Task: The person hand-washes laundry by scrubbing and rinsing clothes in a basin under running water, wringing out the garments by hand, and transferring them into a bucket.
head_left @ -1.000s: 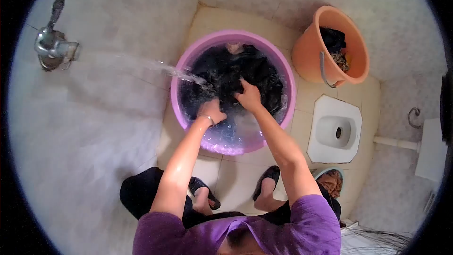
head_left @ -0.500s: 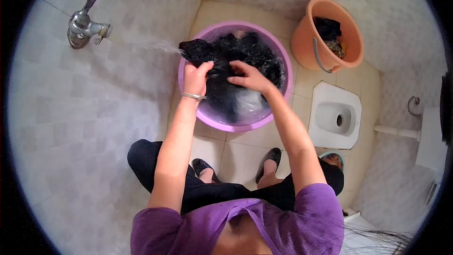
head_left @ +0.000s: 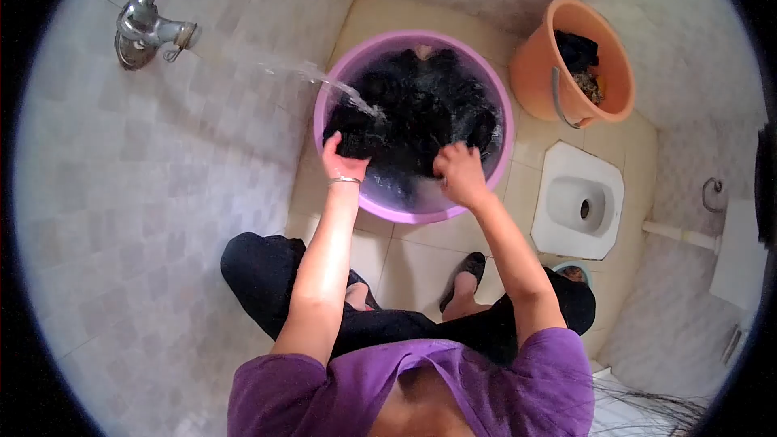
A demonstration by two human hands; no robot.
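Black wet cloth (head_left: pixel 421 105) lies in water in a round purple tub (head_left: pixel 321 109). At the tub's left side, my left hand (head_left: pixel 344 163) holds part of the black cloth, its thumb and fingers around the near edge. My right hand (head_left: pixel 461 174) is at the tub's near right, its fingers curled against the dark cloth; their tips are blurred. From the wall tap (head_left: pixel 150 31) a stream of water (head_left: pixel 340 86) falls onto the cloth beyond my left hand.
An orange bucket (head_left: pixel 530 73) with dark and patterned cloth inside stands at the back right. Below it, a white squat toilet (head_left: pixel 558 226) is set in the tiled floor. A small light-blue container (head_left: pixel 586 269) is partly hidden beside my knee.
My left hand has lowered the raised black cloth into the tub, and the stream now lands farther in. My right hand has moved right and toward me, its fingers now curled.
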